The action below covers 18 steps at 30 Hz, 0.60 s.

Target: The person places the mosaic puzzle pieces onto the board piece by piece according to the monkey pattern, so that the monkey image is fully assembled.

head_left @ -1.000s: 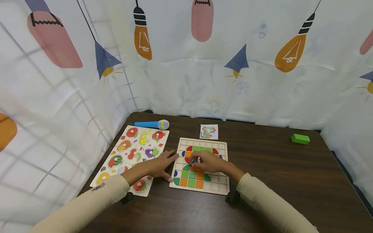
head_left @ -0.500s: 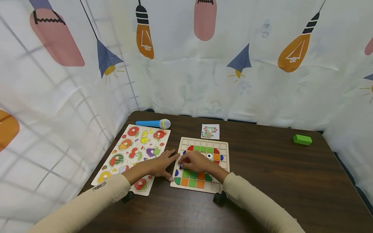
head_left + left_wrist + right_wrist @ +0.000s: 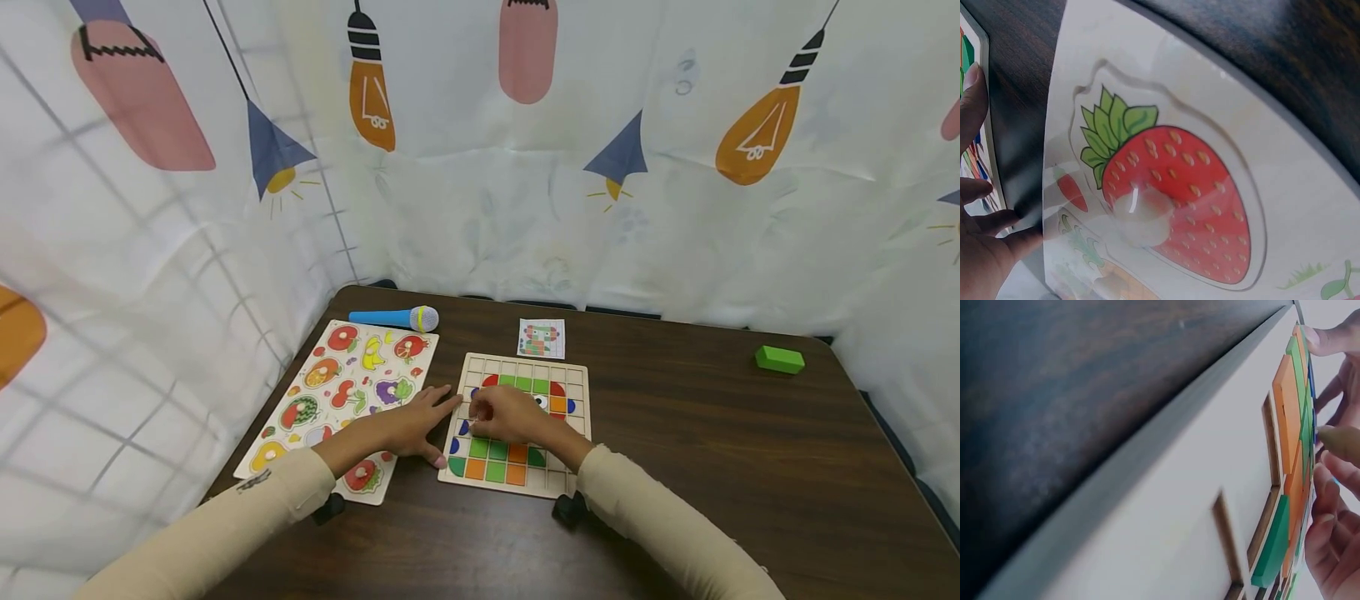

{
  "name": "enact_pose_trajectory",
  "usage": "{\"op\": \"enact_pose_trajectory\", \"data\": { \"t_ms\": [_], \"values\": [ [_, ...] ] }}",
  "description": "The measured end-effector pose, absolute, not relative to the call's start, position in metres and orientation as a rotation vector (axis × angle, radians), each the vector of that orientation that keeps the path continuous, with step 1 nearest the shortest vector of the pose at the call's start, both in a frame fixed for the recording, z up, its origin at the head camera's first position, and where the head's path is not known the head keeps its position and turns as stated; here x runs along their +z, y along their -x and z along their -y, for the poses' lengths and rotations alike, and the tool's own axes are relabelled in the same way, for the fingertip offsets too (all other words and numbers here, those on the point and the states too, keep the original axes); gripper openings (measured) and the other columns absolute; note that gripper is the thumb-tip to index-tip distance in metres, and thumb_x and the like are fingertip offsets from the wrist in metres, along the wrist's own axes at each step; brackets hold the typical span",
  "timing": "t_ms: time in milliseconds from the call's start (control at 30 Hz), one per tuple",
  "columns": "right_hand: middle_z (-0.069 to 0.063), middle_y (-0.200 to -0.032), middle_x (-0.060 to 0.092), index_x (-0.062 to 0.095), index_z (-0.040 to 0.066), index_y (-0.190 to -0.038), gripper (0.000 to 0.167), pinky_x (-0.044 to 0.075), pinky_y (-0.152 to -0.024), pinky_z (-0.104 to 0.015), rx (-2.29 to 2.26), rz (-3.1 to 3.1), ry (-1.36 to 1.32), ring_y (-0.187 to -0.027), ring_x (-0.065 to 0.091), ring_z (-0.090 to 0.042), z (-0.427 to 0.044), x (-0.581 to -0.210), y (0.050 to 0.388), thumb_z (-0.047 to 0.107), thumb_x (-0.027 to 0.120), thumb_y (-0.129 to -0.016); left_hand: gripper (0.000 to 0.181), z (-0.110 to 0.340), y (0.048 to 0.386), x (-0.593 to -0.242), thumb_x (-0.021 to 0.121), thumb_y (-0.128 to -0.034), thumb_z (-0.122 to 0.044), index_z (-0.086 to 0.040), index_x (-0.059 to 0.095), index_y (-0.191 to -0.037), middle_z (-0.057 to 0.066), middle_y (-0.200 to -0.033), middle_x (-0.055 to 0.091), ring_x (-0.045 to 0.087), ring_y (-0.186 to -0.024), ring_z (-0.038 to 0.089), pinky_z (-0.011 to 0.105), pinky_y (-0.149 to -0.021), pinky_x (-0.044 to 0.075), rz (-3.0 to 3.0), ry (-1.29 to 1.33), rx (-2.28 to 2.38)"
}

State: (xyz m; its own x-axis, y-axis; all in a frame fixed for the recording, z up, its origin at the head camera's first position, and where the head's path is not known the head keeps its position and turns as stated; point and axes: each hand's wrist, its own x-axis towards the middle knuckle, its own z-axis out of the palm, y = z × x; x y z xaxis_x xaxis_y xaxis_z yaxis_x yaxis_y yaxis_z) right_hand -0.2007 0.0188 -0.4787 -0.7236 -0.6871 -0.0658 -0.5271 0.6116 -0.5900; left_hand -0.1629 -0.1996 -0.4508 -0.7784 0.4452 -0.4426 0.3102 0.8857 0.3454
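A square wooden grid board (image 3: 551,481) holds coloured tiles in red, orange, green and blue. My right hand (image 3: 510,415) is over its left half, fingers curled, with the fingertips at a blue half-circle tile (image 3: 463,427) lying in a left-hand cell. In the right wrist view the thumb (image 3: 1340,442) meets the blue tile's edge; the other fingers partly hide it. My left hand (image 3: 416,423) is spread between the grid board and the fruit puzzle board (image 3: 372,492), its thumb and fingertips at the grid board's left edge. Another blue half-circle tile (image 3: 454,446) sits just below.
The fruit board, with a knobbed strawberry piece (image 3: 1175,200), lies at the left. Behind it is a blue toy microphone (image 3: 393,318). A picture card (image 3: 541,339) lies beyond the grid board; a green block (image 3: 780,360) is at the table's far right.
My right hand has carried the blue half-circle tile leftward and down to a left-hand cell, then shifted slightly right, showing more of the tile. My left hand has stayed put.
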Motion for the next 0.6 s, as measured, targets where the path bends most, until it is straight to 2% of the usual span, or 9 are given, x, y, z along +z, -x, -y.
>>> {"op": "enact_pose_trajectory", "data": {
  "t_ms": [133, 600],
  "values": [
    [0.012, -0.08, 0.064, 0.073, 0.021, -0.093, 0.008, 0.048, -0.067, -0.021, -0.799, -2.549, 0.994, -0.072, 0.056, -0.005, -0.018, -0.479, 0.2, 0.027, 0.076, -0.089, 0.101, 0.2, 0.163, -0.45, 0.079, -0.0815, -0.049, -0.021, 0.023, -0.161, 0.013, -0.168, 0.014, 0.01, -0.155, 0.039, 0.059, -0.118, 0.03, -2.522, -0.547, 0.345],
    [0.008, -0.087, 0.067, 0.079, 0.017, -0.104, 0.018, 0.048, -0.068, -0.021, -0.809, -2.587, 0.973, -0.075, 0.056, -0.006, -0.011, -0.478, 0.197, 0.03, 0.073, -0.093, 0.102, 0.2, 0.165, -0.454, 0.079, -0.0813, -0.049, -0.02, 0.023, -0.161, 0.014, -0.168, 0.013, 0.01, -0.155, 0.039, 0.06, -0.117, 0.031, -2.515, -0.57, 0.344]
  ]
}}
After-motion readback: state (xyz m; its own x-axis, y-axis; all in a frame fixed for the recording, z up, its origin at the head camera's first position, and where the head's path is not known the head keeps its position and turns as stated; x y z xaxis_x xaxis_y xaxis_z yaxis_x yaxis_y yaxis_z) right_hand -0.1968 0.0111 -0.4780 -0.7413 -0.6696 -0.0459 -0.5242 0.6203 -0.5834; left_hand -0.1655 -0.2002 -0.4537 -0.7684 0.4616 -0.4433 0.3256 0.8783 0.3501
